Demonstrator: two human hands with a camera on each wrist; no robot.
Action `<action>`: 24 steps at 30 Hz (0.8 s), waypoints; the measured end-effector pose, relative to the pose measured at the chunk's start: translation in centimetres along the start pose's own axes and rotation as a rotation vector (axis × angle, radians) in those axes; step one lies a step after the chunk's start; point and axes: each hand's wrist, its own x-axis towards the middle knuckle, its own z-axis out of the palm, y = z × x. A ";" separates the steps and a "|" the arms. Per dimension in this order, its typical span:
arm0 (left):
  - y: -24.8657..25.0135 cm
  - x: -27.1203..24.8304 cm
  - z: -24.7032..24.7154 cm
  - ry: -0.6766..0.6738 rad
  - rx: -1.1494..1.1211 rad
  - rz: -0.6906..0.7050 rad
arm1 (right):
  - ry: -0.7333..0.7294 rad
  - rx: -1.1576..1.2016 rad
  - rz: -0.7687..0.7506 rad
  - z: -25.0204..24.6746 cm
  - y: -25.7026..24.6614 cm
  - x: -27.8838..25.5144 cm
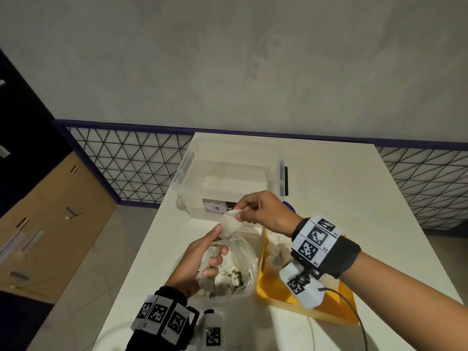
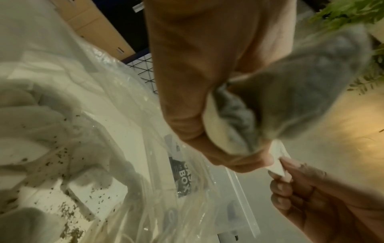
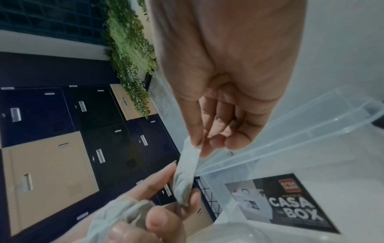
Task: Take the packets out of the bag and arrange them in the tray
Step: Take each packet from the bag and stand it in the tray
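Observation:
A small white packet (image 1: 229, 224) is stretched between both hands above the clear plastic bag (image 1: 244, 257). My right hand (image 1: 240, 211) pinches its top edge between thumb and forefinger. My left hand (image 1: 215, 239) pinches its lower end, and its other fingers curl round a second packet (image 3: 116, 213) at the bag's mouth. More packets and dark crumbs lie inside the bag (image 2: 124, 115). In the right wrist view the packet (image 3: 186, 172) hangs from my right hand (image 3: 199, 144) down to my left hand (image 3: 180, 189). The yellow tray (image 1: 336, 307) lies right of the bag, under my right wrist, with some pale packets (image 1: 276, 252) in it.
A clear plastic box (image 1: 228, 158) with a dark label stands behind the hands on the white table (image 1: 354, 188). A black cable (image 1: 354, 315) runs over the tray's near corner. Wire mesh fencing and lockers are to the left, past the table edge.

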 end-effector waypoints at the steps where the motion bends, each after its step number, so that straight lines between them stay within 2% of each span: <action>1: 0.0 0.0 0.0 0.005 -0.009 -0.019 | 0.011 -0.042 -0.008 -0.3 0.1 0.0; 7: -0.3 1.5 -0.8 0.030 -0.164 -0.027 | 0.034 -0.166 0.000 -2.5 0.9 -1.0; 12: -0.5 1.8 -0.5 0.050 -0.131 0.016 | 0.022 -0.517 0.052 -5.7 3.4 -3.4; 17: -0.4 2.1 0.0 0.053 -0.076 0.020 | -0.032 -0.664 0.194 -8.2 7.2 -7.1; 24: -0.5 2.5 1.0 0.059 -0.031 0.002 | -0.213 -0.771 0.351 -7.5 12.3 -10.8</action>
